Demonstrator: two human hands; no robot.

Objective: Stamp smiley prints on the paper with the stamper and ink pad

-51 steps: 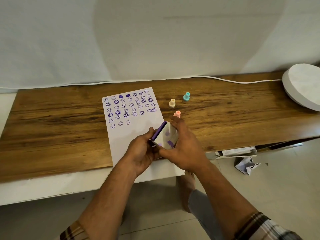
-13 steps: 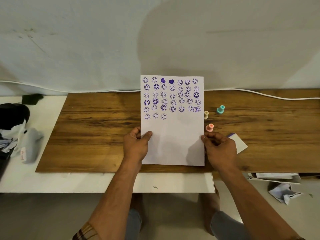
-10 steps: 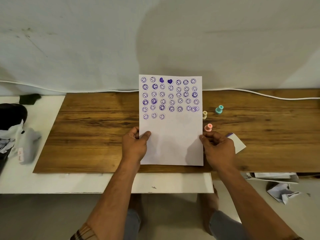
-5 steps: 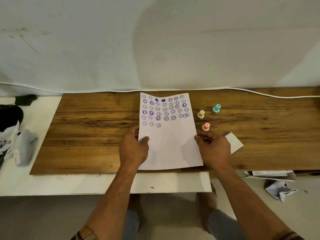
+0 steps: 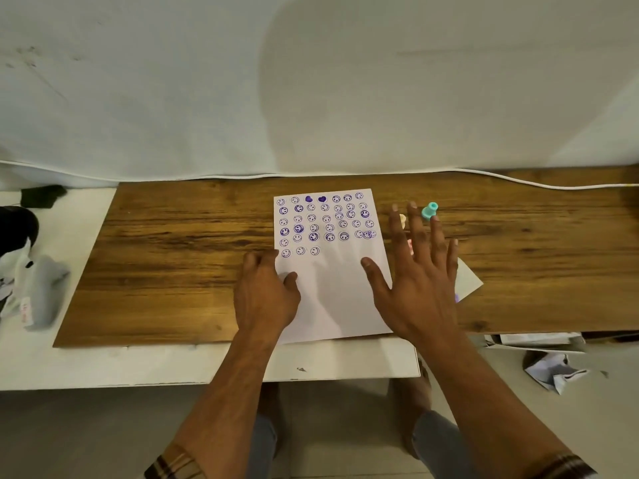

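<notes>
A white paper (image 5: pixel 332 288) lies flat on the wooden board (image 5: pixel 193 257), its upper half covered with several rows of purple smiley prints and two hearts. My left hand (image 5: pixel 266 295) rests on the paper's left edge, fingers curled, thumb on the sheet. My right hand (image 5: pixel 418 271) hovers with fingers spread over the paper's right edge, holding nothing. A teal stamper (image 5: pixel 429 211) stands beyond my fingertips. A cream stamper (image 5: pixel 402 219) and a pink stamper (image 5: pixel 410 245) show only as slivers between my fingers. The white ink pad case (image 5: pixel 468 280) peeks out to the right of my hand.
A white cable (image 5: pixel 518 179) runs along the board's back edge by the wall. The board sits on a white table (image 5: pixel 173 366). Black and grey items (image 5: pixel 31 281) lie at the far left. Crumpled paper (image 5: pixel 553 369) lies on the floor at right.
The paper went from held upright to flat on the board. My right hand let go of its edge and now spreads open above the stampers; my left hand stays on the left edge.
</notes>
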